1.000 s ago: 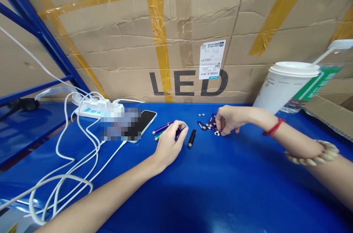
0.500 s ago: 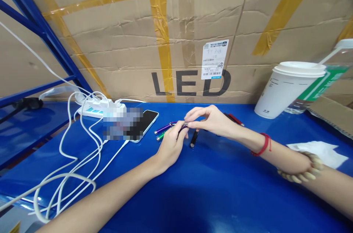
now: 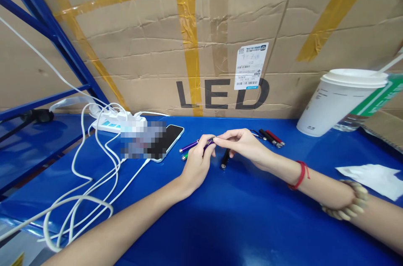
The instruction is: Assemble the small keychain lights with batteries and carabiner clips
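Just above the blue table, my left hand (image 3: 197, 167) is closed around a slim purple pen-shaped tube (image 3: 208, 144), most of it covered by the fingers. My right hand (image 3: 248, 148) pinches at the far end of that same tube, thumb and fingertips together; the exact part gripped is too small to make out. Left of my left hand lie another purple tube (image 3: 189, 146) and a green tube (image 3: 184, 157), both partly hidden. A black tube (image 3: 224, 160) rests below my right fingers. Beyond the right hand are black tubes (image 3: 271, 138) and red tubes (image 3: 277, 138).
A phone (image 3: 170, 138) and a white power strip (image 3: 107, 125) with looping white cables (image 3: 78, 165) occupy the left. At right stand a white paper cup (image 3: 330, 104) and a bottle (image 3: 374, 98), with a tissue (image 3: 373, 178) nearer. A large cardboard box (image 3: 141, 56) walls off the back.
The view has shifted slightly, so the surroundings sit farther right. My right fingertips have altered their pinch at the tube's end, and the black and red tubes behind are more visible.
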A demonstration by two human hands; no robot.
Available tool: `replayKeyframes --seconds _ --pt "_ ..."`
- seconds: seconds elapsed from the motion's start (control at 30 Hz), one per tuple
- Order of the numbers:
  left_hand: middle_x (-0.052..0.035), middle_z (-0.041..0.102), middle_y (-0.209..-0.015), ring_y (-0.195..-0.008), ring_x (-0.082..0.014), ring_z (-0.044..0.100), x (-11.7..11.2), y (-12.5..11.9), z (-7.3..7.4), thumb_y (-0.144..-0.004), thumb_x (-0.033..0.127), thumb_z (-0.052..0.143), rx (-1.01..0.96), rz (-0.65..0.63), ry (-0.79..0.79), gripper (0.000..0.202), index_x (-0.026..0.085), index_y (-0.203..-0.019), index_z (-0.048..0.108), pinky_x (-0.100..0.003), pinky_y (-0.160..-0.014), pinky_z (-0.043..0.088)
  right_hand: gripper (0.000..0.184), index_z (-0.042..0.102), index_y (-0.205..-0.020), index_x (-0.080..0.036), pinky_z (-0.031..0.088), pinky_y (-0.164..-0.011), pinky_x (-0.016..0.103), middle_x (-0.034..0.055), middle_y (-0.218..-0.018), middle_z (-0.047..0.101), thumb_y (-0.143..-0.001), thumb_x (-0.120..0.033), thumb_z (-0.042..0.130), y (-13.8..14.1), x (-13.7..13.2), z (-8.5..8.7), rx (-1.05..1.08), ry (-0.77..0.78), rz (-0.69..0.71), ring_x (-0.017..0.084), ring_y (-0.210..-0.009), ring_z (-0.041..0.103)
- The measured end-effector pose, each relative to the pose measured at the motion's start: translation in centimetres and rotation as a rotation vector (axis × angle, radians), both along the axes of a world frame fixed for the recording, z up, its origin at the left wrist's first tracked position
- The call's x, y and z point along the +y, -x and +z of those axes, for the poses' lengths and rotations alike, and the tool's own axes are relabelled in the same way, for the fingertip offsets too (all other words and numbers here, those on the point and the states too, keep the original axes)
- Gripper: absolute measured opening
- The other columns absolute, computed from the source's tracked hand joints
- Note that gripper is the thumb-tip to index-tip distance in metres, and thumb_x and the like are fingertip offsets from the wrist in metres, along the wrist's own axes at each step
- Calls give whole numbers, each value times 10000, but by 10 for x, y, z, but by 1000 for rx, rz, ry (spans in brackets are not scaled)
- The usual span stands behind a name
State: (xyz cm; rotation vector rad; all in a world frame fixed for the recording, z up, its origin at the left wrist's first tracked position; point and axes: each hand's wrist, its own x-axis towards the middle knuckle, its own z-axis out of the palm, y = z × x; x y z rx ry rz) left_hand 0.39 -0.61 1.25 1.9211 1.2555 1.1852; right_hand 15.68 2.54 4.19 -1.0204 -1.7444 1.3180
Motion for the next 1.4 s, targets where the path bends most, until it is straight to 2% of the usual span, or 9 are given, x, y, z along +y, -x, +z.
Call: replayKeyframes --seconds 0.13,0.27,0.4,0.7,0.87,1.0,1.2,1.3,1.4 --pt "29 496 -655 -650 -108 494 1 0 3 -891 259 337 35 15 7 208 184 -990 504 -222 -659 371 330 688 -803 -156 423 -503 239 49 -736 656 -629 -437 692 -4 5 1 -68 -305 -111 131 -618 561" --pt "32 472 -648 -621 -98 465 -1 0 5 -901 258 318 80 -32 -16 223 181 -944 523 -212 -632 353 210 698 -734 -194 458 -617 273 50 -806 651 -693 -395 654 -16 13 12 -116 -538 102 151 -717 585" --pt "29 458 -636 -599 -100 444 -2 0 4 -904 247 313 141 -94 -41 222 173 -879 521 -213 -608 346 170 688 -672 -191 467 -648 277 32 -751 642 -700 -357 657 -23 18 14 -139 -521 224 138 -693 586" --pt "12 577 -742 -624 -99 514 -3 3 -4 -889 241 362 138 -160 -48 103 187 -896 450 -204 -594 389 172 670 -617 -181 456 -622 262 17 -698 637 -652 -349 687 -22 13 15 -231 -434 208 131 -648 582" --pt "-16 627 -850 -751 -122 587 -4 1 -3 -871 219 405 143 -73 -150 59 195 -870 459 -214 -658 435 199 651 -584 -162 447 -583 250 19 -662 630 -642 -350 679 -16 8 14 -227 -312 116 120 -608 555" --pt "-52 637 -947 -869 -162 603 -2 0 -6 -861 228 426 163 30 -176 80 195 -900 487 -252 -727 459 261 665 -650 -145 399 -430 208 24 -653 627 -635 -405 672 -11 5 10 -216 -102 59 94 -527 496" --pt "-47 628 -989 -901 -161 598 -3 1 -6 -880 244 398 149 44 -159 160 206 -993 504 -264 -768 461 332 680 -705 -144 357 -375 172 29 -643 617 -617 -464 681 -8 3 7 -162 44 34 81 -518 470" --pt "-30 631 -926 -830 -147 600 -4 0 -2 -886 247 382 153 43 -129 174 210 -1003 505 -256 -748 453 344 655 -688 -148 361 -378 183 22 -618 602 -625 -485 669 -8 5 6 -176 27 43 85 -505 469" --pt "-19 626 -840 -748 -138 587 -4 -1 2 -883 241 382 158 54 -94 176 202 -993 514 -244 -702 440 336 635 -669 -150 391 -432 211 21 -608 598 -646 -484 655 -10 7 8 -213 -182 12 98 -523 489"
